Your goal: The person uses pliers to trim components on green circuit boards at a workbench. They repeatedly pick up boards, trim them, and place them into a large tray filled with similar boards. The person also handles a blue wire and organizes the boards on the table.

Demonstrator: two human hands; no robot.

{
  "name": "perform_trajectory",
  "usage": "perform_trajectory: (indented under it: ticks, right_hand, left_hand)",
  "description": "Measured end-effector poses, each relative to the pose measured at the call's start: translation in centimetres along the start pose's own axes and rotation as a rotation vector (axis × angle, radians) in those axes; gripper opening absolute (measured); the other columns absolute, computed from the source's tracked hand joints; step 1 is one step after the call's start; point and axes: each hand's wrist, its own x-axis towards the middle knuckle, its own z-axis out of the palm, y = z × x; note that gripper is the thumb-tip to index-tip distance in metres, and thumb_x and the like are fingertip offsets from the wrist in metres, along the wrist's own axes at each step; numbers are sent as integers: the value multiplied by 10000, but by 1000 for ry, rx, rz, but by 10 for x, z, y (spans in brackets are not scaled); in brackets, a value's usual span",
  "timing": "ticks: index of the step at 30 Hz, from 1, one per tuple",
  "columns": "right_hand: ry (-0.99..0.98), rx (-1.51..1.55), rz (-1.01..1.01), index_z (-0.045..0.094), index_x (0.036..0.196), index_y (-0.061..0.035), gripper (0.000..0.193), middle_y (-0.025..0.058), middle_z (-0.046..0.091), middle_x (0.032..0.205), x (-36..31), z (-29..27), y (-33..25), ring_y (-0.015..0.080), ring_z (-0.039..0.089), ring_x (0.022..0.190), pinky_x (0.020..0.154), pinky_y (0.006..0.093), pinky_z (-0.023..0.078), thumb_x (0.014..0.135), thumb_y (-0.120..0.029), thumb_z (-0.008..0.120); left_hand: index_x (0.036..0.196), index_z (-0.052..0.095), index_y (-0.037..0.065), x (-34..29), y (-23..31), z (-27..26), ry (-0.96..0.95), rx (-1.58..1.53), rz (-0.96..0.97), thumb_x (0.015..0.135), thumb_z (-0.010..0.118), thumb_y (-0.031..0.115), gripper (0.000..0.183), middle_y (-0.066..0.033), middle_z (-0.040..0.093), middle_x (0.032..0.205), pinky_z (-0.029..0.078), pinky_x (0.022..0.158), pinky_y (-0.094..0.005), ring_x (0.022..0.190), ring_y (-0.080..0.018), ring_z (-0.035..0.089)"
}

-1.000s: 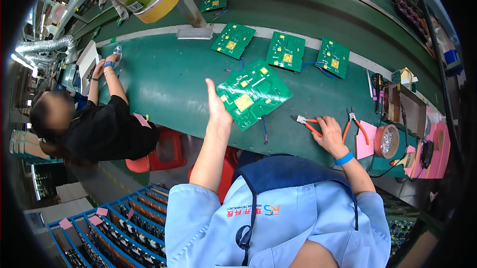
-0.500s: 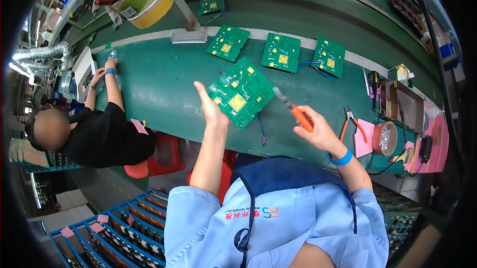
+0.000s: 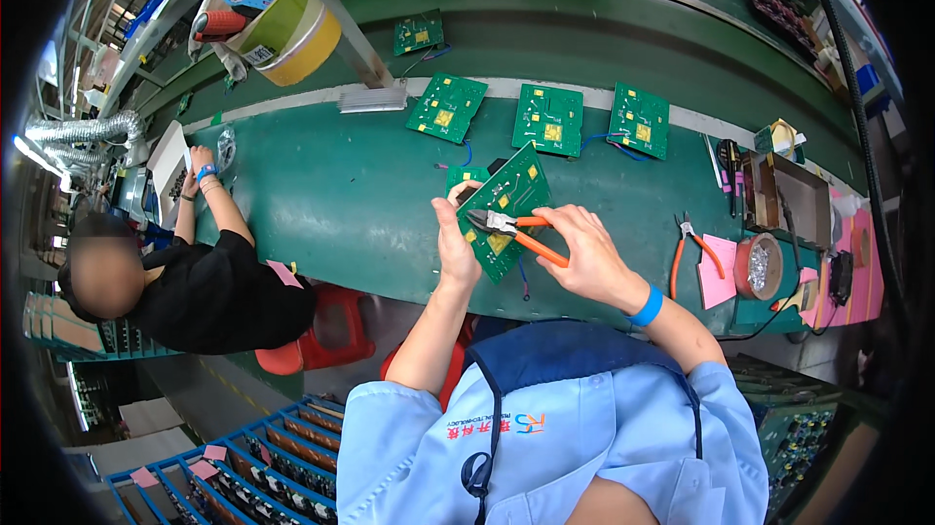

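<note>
My left hand [image 3: 455, 244] grips a green circuit board [image 3: 516, 196] by its left edge, tilted steeply above the bench. Orange-handled side cutters [image 3: 539, 248] are in my right hand [image 3: 591, 257], their jaws over the lower left part of this board. Whether the jaws touch it I cannot tell. Another green piece with yellow parts [image 3: 466, 175] shows partly behind the board. Beyond lie three similar boards: the left board [image 3: 447, 104], the middle board [image 3: 549, 119] and the right board [image 3: 640, 120].
A second orange-handled pair of cutters [image 3: 681, 239] lies at right, near a pink pad [image 3: 717, 281], a round tub of clippings [image 3: 757, 268] and an open box [image 3: 797, 199]. At left a co-worker [image 3: 209, 286] sits at the bench. A bucket of tools [image 3: 292, 33] hangs upper left.
The circuit board has tipped from nearly facing me to steeply slanted. My right hand has moved left, bringing the cutters over the board. The co-worker's hands have shifted slightly left.
</note>
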Motion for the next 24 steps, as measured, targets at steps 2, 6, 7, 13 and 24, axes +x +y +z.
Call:
perform_trajectory:
  ticks: [2, 6, 7, 13, 24]
  right_hand:
    - [23, -6, -15, 441, 1091, -44, 513, 120, 481, 938, -1, 1, -1, 277, 451, 911, 778, 358, 354, 620, -93, 638]
    - [29, 30, -4, 475, 1048, -34, 468, 106, 510, 857, -3, 3, 2, 260, 504, 791, 697, 345, 406, 613, -64, 643]
    - [5, 60, 20, 485, 1036, -31, 453, 103, 517, 832, -4, 4, 3, 255, 516, 757, 668, 339, 419, 612, -62, 643]
    - [-140, 312, 218, 482, 1042, -15, 398, 95, 538, 826, -4, 0, -2, 196, 533, 740, 667, 302, 435, 680, -119, 612]
    - [806, 1587, 448, 341, 1141, -29, 413, 80, 476, 820, -64, -44, 80, 163, 470, 697, 619, 302, 405, 845, -303, 429]
  left_hand:
    - [968, 423, 53, 0, -2, 0, -4, 14, 2, 784, 181, 632, 654, -49, 514, 880, 425, 735, -266, 829, -129, 512]
    - [967, 425, 55, 1, -6, -2, 2, 50, 15, 791, 184, 623, 642, -51, 514, 881, 422, 739, -264, 832, -130, 511]
    - [967, 425, 55, 1, -8, -2, 0, 62, 19, 794, 184, 620, 638, -52, 515, 882, 421, 741, -263, 833, -130, 511]
    - [957, 441, 44, 3, -3, 8, 59, 63, -39, 808, 199, 598, 622, -60, 521, 897, 429, 738, -273, 831, -143, 518]
    - [1093, 425, -45, 19, 33, -14, 309, -417, -341, 753, 325, 637, 768, -162, 491, 1088, 410, 820, -386, 947, -276, 504]
